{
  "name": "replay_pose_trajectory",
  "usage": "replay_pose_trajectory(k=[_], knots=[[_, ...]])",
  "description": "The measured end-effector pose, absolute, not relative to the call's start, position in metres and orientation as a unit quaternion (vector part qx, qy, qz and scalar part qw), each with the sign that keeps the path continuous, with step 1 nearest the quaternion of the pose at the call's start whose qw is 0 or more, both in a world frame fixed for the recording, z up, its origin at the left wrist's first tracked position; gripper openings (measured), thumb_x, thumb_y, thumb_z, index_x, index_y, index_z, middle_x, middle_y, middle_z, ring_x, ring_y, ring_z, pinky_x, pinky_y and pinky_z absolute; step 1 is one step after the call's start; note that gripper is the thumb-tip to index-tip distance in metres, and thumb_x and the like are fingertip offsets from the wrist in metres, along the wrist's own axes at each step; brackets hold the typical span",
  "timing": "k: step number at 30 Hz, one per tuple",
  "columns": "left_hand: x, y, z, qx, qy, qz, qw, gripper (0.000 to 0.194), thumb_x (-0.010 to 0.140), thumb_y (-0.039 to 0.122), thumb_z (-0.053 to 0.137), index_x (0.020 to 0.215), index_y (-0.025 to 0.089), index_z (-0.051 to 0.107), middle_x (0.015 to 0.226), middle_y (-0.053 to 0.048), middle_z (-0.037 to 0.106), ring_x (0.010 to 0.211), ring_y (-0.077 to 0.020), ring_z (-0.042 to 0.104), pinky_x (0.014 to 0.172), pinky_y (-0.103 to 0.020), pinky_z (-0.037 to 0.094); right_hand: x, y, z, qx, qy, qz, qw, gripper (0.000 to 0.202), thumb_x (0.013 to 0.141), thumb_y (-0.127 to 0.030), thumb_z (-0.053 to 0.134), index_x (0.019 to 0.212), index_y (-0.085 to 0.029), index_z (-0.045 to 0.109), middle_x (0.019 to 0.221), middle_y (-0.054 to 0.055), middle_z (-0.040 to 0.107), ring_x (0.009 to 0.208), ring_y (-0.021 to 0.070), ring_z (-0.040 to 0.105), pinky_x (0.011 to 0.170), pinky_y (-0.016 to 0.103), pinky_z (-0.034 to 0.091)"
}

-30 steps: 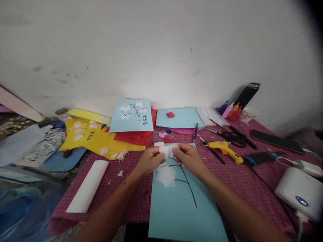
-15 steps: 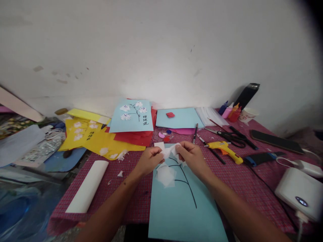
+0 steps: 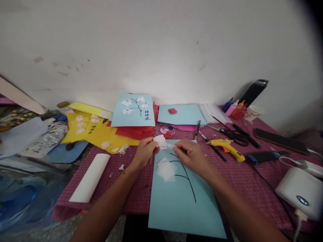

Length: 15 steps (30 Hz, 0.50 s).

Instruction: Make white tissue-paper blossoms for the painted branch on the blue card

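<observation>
Over the top of a light blue sheet (image 3: 184, 215), my left hand (image 3: 145, 150) is closed, pinching a small folded square of white tissue paper (image 3: 159, 141) by its left side. My right hand (image 3: 190, 154) is closed too, its fingertips on a thin white strip of tissue (image 3: 170, 145) that points toward the square. Whether the strip and the square still touch is blurred. Below my hands, several squares of tissue lie overlapped as a white patch (image 3: 166, 170) on the sheet. Beside it run drawn black branch lines (image 3: 188, 180).
Right of the sheet lie a yellow glue gun (image 3: 227, 148), scissors (image 3: 233, 135) and a marker (image 3: 197, 130). Paint bottles (image 3: 238, 110) and a black flask (image 3: 253, 93) stand behind. A finished flower card (image 3: 132, 119) is at the back; a white paper roll (image 3: 92, 178) lies left.
My right hand has drawn slightly away from my left, and the crumpled tissue between them now shows as a square on the left and a thin strip on the right. The view has shifted slightly.
</observation>
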State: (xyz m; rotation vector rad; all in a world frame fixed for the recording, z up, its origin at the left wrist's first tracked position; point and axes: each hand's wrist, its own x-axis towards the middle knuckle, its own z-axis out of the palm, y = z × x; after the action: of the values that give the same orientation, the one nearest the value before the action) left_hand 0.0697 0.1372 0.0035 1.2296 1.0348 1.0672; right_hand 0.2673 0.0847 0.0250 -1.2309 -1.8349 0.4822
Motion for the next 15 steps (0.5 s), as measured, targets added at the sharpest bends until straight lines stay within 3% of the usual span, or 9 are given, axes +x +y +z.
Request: replay_pose_trajectory(k=[3,9,12,15], knots=[[0.070,0.139,0.005,0.482,0.428,0.479,0.596,0.013,0.071,0.026,0.059,0.068,0.014,0.055,0.056,0.000,0.055,0.053,-0.0114,0.055,0.050,-0.021,0.043,0.260,0.080,0.021,-0.429,-0.839,0.133,0.308,0.019,0.088,-0.025,0.051,0.086,-0.021,0.069,0.085,0.007,0.065,0.076,0.0186,0.057,0.071,0.031,0.041],[0.071,0.140,0.004,0.453,0.423,0.497,0.608,0.020,0.071,0.027,0.060,0.060,0.016,0.048,0.051,0.003,0.046,0.055,-0.0142,0.060,0.049,-0.022,0.044,0.256,0.070,0.023,-0.379,-0.908,0.097,0.149,0.011,0.078,-0.027,0.062,0.084,-0.021,0.070,0.085,0.006,0.064,0.071,0.0187,0.057,0.065,0.030,0.037],[0.070,0.140,0.004,0.464,0.420,0.490,0.607,0.019,0.071,0.026,0.059,0.060,0.015,0.049,0.051,0.003,0.046,0.053,-0.0135,0.059,0.050,-0.022,0.044,0.259,0.068,0.029,-0.377,-0.904,0.135,0.149,0.030,0.072,-0.034,0.069,0.099,-0.022,0.069,0.089,0.005,0.065,0.074,0.0200,0.058,0.066,0.031,0.038],[0.070,0.137,0.006,0.498,0.416,0.461,0.606,0.015,0.074,0.025,0.056,0.065,0.013,0.056,0.057,0.000,0.055,0.054,-0.0119,0.056,0.052,-0.023,0.043,0.262,0.073,0.031,-0.428,-0.859,0.172,0.223,0.027,0.082,-0.043,0.061,0.097,-0.021,0.067,0.085,0.005,0.064,0.074,0.0187,0.058,0.067,0.030,0.039]])
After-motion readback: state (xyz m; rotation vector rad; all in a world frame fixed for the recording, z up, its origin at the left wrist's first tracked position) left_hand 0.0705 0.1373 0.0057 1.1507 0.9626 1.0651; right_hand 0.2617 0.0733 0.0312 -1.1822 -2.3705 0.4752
